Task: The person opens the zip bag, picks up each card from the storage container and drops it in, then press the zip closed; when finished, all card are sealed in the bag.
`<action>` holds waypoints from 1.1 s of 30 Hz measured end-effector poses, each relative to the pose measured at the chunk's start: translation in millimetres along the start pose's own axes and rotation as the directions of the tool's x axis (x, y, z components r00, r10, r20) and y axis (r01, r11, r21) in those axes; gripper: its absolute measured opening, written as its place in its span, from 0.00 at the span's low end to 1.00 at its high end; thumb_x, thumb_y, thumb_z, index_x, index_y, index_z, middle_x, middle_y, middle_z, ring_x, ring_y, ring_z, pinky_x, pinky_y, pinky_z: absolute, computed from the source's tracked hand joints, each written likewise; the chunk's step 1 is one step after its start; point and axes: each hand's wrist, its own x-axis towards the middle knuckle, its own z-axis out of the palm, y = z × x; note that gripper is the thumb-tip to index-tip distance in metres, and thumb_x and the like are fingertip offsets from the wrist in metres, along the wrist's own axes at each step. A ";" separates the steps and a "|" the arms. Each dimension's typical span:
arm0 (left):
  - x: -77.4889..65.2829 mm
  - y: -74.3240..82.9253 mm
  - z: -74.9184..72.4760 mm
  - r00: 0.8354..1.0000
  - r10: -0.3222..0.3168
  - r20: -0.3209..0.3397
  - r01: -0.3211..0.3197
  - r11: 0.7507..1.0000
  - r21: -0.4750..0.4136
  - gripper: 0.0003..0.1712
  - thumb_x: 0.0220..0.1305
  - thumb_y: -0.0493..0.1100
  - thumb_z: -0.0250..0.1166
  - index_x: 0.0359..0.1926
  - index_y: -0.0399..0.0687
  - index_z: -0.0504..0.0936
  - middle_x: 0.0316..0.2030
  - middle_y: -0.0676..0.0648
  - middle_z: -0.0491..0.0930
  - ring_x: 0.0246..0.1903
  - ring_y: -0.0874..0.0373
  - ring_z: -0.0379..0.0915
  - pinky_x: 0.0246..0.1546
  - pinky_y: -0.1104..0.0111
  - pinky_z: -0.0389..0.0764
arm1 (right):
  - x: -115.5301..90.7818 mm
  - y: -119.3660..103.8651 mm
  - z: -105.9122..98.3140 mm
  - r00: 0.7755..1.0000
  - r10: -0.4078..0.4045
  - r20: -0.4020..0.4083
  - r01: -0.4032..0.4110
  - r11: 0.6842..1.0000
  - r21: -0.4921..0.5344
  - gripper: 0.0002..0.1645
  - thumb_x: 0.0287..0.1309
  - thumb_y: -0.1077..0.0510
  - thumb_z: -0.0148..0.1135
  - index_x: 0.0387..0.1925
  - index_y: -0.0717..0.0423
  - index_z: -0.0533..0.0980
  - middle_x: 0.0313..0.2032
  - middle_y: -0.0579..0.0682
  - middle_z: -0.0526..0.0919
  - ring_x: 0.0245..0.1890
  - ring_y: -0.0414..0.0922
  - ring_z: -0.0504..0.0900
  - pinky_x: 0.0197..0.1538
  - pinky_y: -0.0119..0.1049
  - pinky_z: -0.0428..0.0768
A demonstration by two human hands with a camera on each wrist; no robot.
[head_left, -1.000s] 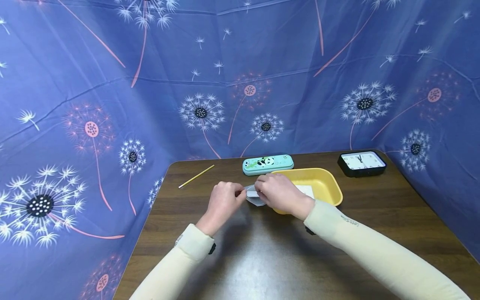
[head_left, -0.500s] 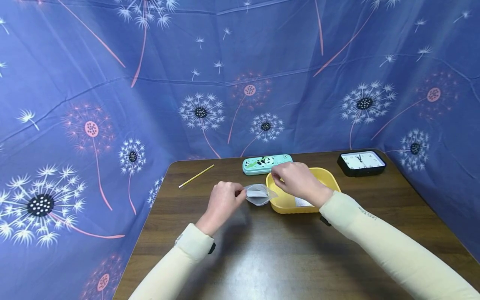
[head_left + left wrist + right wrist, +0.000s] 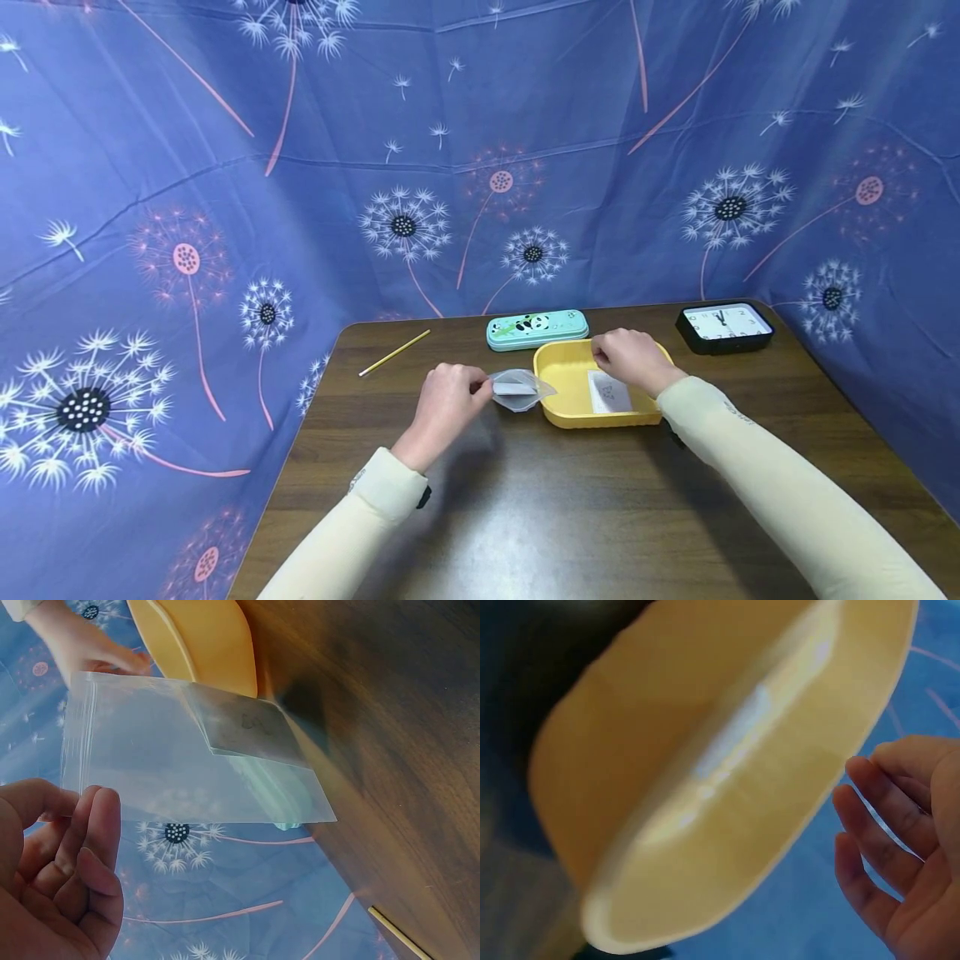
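My left hand (image 3: 450, 400) pinches a clear zip bag (image 3: 142, 750) by its zip-strip end, between thumb and fingers. Inside the bag, toward its far end, lies a grey-looking card or paper (image 3: 255, 724) with a small drawing. The bag hangs just left of a yellow plastic basin (image 3: 566, 400), its tip overlapping the rim in the head view. Above the basin's right part is my right hand (image 3: 630, 358), fingers loosely curled and holding nothing in the right wrist view. A white paper (image 3: 609, 396) with a small dark drawing lies on the basin floor.
A mint panda-print pencil case (image 3: 537, 330) lies behind the basin. A yellow pencil (image 3: 394, 352) rests at the back left. The black-framed clock (image 3: 723, 327) is at the back right. Blue dandelion-print cloth (image 3: 465, 108) hangs behind and beside the wooden table (image 3: 540, 508).
My right hand has left the bag and moved right, over the basin, uncovering the bag and then the paper in the basin. My left hand has stayed in place with the bag.
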 end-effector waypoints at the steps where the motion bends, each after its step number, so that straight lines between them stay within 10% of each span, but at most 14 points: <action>1: 0.0 -0.2 0.0 1.000 0.001 0.001 -0.001 1.000 0.001 0.12 0.58 0.35 0.68 0.20 0.54 0.86 0.13 0.61 0.71 0.15 0.66 0.63 0.21 0.68 0.67 | -1.0 3.0 2.8 1.000 0.012 0.013 -0.012 1.000 0.002 0.11 0.62 0.66 0.64 0.25 0.51 0.79 0.21 0.44 0.75 0.23 0.43 0.69 0.29 0.41 0.71; 6: -0.3 -1.1 1.2 1.000 -0.003 0.008 0.003 1.000 0.004 0.13 0.59 0.36 0.68 0.20 0.55 0.85 0.13 0.62 0.71 0.15 0.67 0.63 0.21 0.68 0.67 | -6.0 14.8 13.1 0.989 0.058 0.134 -0.055 0.998 -0.023 0.02 0.62 0.63 0.70 0.33 0.59 0.85 0.29 0.50 0.85 0.29 0.46 0.80 0.37 0.45 0.81; 14: -1.1 -1.3 3.8 1.000 -0.006 0.030 0.007 1.000 -0.011 0.12 0.61 0.37 0.68 0.21 0.54 0.86 0.13 0.61 0.71 0.15 0.67 0.63 0.20 0.70 0.66 | -14.6 28.3 25.7 0.940 0.090 0.330 -0.101 0.995 0.017 0.31 0.54 0.56 0.78 0.55 0.70 0.80 0.48 0.63 0.85 0.50 0.60 0.83 0.54 0.57 0.80; 33: -1.8 2.5 1.7 0.999 -0.010 0.033 0.010 1.000 -0.012 0.13 0.61 0.36 0.69 0.21 0.54 0.84 0.12 0.61 0.69 0.15 0.68 0.61 0.19 0.70 0.64 | -19.4 32.5 35.4 0.927 0.127 0.352 -0.139 0.990 0.007 0.44 0.48 0.53 0.84 0.62 0.70 0.76 0.58 0.68 0.78 0.58 0.62 0.78 0.62 0.60 0.73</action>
